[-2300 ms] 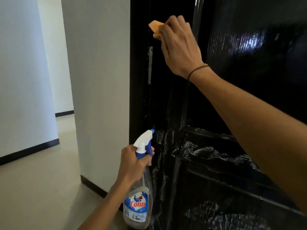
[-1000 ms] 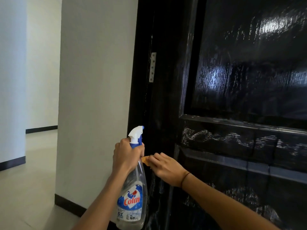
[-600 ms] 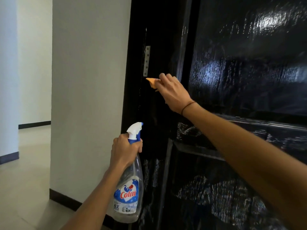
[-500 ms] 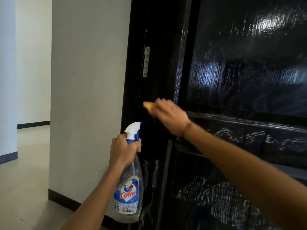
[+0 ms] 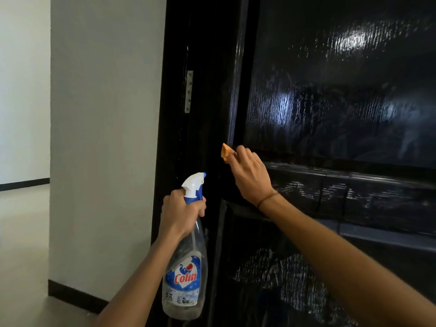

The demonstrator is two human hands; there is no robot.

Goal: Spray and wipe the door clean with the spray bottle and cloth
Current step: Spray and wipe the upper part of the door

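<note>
A glossy black panelled door (image 5: pixel 330 102) fills the right of the view, streaked with wet smears. My right hand (image 5: pixel 251 175) holds a small orange cloth (image 5: pixel 227 153) against the door's left stile, level with the bottom of the upper panel. Only a corner of the cloth shows past my fingers. My left hand (image 5: pixel 180 214) grips the neck of a clear spray bottle (image 5: pixel 185 277) with a white and blue trigger head, held upright beside the door's left edge, nozzle towards the door.
A metal hinge plate (image 5: pixel 188 92) is set in the black frame left of the door. A white wall (image 5: pixel 103 138) with a dark skirting stands to the left, and a pale floor (image 5: pixel 21 244) runs into a hallway beyond it.
My right hand ran the cloth down the left stile, back up near the hinge, then down again to the panel's lower corner. The bottle stayed upright in my left hand.
</note>
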